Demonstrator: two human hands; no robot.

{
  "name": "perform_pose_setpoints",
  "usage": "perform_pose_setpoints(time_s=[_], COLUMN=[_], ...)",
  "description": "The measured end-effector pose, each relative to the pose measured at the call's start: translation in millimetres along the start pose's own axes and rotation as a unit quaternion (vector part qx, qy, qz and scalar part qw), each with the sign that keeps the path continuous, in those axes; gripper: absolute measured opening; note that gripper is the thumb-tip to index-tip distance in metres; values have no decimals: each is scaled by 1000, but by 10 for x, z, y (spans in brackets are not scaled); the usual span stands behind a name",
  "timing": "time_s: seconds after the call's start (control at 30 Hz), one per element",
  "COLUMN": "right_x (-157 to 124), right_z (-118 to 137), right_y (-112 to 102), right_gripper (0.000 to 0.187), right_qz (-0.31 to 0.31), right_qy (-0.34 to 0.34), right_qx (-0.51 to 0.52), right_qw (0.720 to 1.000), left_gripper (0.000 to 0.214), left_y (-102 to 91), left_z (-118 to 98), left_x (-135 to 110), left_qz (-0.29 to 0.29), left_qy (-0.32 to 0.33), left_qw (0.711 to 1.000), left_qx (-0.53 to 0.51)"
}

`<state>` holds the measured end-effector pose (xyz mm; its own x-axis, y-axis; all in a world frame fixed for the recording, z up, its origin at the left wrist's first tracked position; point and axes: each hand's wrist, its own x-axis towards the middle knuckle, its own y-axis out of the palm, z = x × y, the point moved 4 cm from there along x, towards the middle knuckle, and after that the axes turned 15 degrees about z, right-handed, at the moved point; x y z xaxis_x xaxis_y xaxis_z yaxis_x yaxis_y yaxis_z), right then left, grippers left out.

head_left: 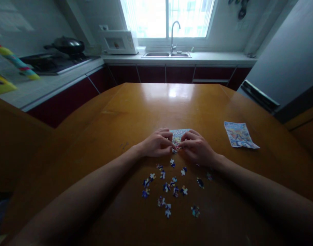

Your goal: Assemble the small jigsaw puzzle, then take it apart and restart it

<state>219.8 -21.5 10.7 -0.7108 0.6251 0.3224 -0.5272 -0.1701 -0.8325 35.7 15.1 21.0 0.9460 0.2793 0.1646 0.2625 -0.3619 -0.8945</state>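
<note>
A small, partly joined jigsaw puzzle [179, 134] lies on the wooden table [136, 112], between my two hands. My left hand [157, 143] rests at its left edge with fingers curled and tips pressed on the puzzle. My right hand [197, 147] sits at its right edge, fingers pinched at the puzzle's lower edge around a small piece I can barely make out. Several loose puzzle pieces [169, 186] are scattered on the table just in front of my hands, nearer to me.
A printed picture sheet [239, 135] lies on the table to the right. Behind the table runs a kitchen counter with a sink [166, 54], a microwave [119, 42] and a wok on a stove [68, 46]. A grey fridge [284, 65] stands at right.
</note>
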Motion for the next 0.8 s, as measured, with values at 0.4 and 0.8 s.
perform_pose_setpoints(time_s=[0.4, 0.8], right_x=[-42, -9], right_z=[-72, 55], right_y=[-17, 97], right_gripper=[22, 18], right_qz=[-36, 85], right_qy=[23, -8], right_qx=[-22, -47], right_qw=[999, 995], left_gripper=[20, 22], left_y=[5, 47], left_z=[-10, 9], left_x=[6, 16], left_qz=[-2, 32], left_qy=[4, 0], left_qw=[1000, 999], left_qx=[12, -4])
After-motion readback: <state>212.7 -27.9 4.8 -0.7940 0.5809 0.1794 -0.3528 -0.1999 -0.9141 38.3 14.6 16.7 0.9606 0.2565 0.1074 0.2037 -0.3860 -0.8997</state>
